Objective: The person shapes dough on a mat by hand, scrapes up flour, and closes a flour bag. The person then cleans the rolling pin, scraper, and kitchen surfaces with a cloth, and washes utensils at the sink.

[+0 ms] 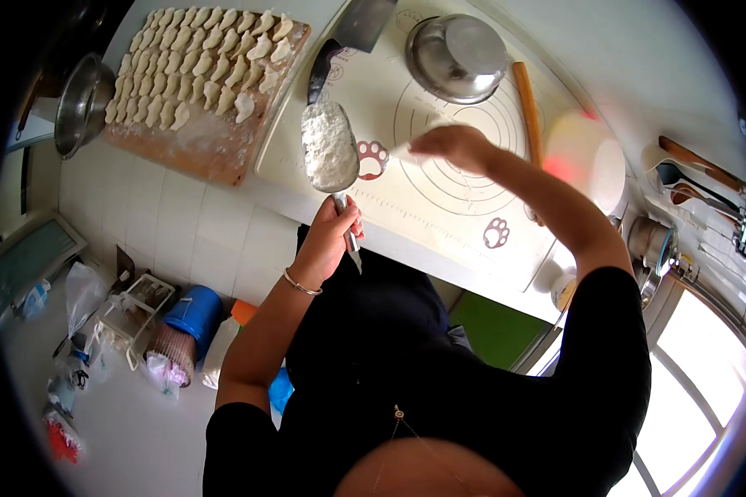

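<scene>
The mat (pixel 423 203) spreads ahead. Over its near left part, the scoop (pixel 340 201) points forward and slightly left, the left hand (pixel 333 236) wrapped round its handle. The right hand (pixel 456 147) (blurred, so I cannot tell its grip) is over the mat, the heaped flour (pixel 327 141) to its left.

The window (pixel 695 398) is overexposed and the desk (pixel 472 272) brightly lit. The right hand (pixel 457 147) is blurred, glare is caught on the bowl (pixel 460 62), and edges are bowed into black corners.
</scene>
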A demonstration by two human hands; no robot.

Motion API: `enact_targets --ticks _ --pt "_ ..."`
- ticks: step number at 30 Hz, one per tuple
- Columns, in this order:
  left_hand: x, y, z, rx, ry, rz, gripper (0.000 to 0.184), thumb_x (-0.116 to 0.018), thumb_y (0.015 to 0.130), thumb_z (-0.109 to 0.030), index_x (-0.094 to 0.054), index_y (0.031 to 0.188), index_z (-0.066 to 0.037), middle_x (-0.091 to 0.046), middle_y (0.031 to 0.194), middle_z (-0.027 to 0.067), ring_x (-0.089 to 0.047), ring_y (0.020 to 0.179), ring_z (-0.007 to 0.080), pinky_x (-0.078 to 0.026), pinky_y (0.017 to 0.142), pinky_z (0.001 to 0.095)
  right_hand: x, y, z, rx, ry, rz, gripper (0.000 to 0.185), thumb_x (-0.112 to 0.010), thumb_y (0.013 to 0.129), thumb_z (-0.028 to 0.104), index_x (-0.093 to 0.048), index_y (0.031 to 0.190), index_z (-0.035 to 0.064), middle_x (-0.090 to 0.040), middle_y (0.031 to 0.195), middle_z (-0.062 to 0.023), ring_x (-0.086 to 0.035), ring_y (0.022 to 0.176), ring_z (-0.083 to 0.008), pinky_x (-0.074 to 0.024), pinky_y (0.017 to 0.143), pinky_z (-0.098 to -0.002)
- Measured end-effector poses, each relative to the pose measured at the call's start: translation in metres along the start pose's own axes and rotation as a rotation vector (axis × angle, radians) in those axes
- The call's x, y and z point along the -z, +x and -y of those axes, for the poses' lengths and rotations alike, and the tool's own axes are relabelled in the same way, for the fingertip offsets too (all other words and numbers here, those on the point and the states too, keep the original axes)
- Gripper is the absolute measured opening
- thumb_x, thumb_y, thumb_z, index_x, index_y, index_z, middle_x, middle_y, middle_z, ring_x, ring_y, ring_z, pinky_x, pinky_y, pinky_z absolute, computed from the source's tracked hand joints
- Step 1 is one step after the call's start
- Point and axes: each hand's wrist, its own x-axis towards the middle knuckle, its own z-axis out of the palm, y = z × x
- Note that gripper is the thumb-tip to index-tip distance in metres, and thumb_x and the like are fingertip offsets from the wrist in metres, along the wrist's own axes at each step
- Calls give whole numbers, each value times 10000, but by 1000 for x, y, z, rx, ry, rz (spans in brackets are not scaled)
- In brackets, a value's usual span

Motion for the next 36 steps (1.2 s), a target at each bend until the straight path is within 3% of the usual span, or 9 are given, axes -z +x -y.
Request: enact_targets --ticks 7,15,18,21,25,28,29,31,36 --pt "-4 9 -5 104 45 -11 93 -514 922 -127 -423 921 -103 -450 748 -7 -435 641 81 -383 605 240 19 20 -6 -367 -133 -137 458 -535 772 8 -563 1205 152 -584 1203 -10 -570 1066 -210 -505 854 -324" --pt "-6 26 -14 131 154 -4 69 -510 889 -88 -442 901 -99 -442 689 -22 -411 566 62 -352 528 214 -25 -66 52 -397 -33 -96 435 -505 813 11 -537 1224 146 -547 1250 0 -530 1144 -217 -499 901 -328" --pt "-3 26 -20 146 173 3 58 -503 891 -93 -447 909 -99 -439 684 -19 -408 560 66 -352 518 218 -10 -59 39 -712 -227 -306 420 -506 787 2 -538 1188 121 -552 1211 -21 -560 1077 -210 -514 859 -331" --pt "0 28 -26 151 205 -9 54 -501 888 -87 -451 905 -98 -439 685 -15 -407 557 70 -353 520 220 -35 -54 60 -897 -239 -155 415 -516 782 19 -536 1188 105 -556 1199 -41 -578 1030 -193 -519 832 -322" --pt "0 30 -37 161 202 13 69 -505 875 -62 -443 888 -90 -442 681 -7 -417 557 74 -351 511 224 -45 -64 110 -823 -88 -407 299 -504 842 66 -553 1136 93 -597 1110 -86 -591 985 -231 -508 772 -346" --pt "10 34 -41 186 230 52 66 -509 879 -60 -458 910 -87 -438 683 -9 -408 562 74 -350 514 223 -45 -103 132 -1594 158 -668 237 -512 881 126 -532 1095 27 -644 900 -139 -620 857 -301 -491 715 -386" --pt "10 34 -43 192 253 49 73 -514 876 -65 -465 923 -90 -433 685 -13 -402 566 73 -347 513 220 -55 -132 138 -1663 418 -950 216 -537 879 122 -536 1070 23 -648 827 -130 -640 777 -245 -499 678 -344" --pt "11 34 -48 205 268 58 76 -513 874 -58 -465 924 -89 -429 684 -14 -398 569 70 -343 513 218 -85 -185 152 -1676 800 -1533 355 -579 883 79 -438 1192 -25 -613 994 -125 -614 831 -194 -508 712 -295" --pt "16 34 -58 261 319 67 54 -502 880 -65 -454 895 -82 -449 683 -5 -402 557 74 -348 515 225 -141 -181 156 -1742 709 -1588 471 -654 843 117 -428 1231 -25 -582 998 -103 -548 926 -159 -464 778 -280"
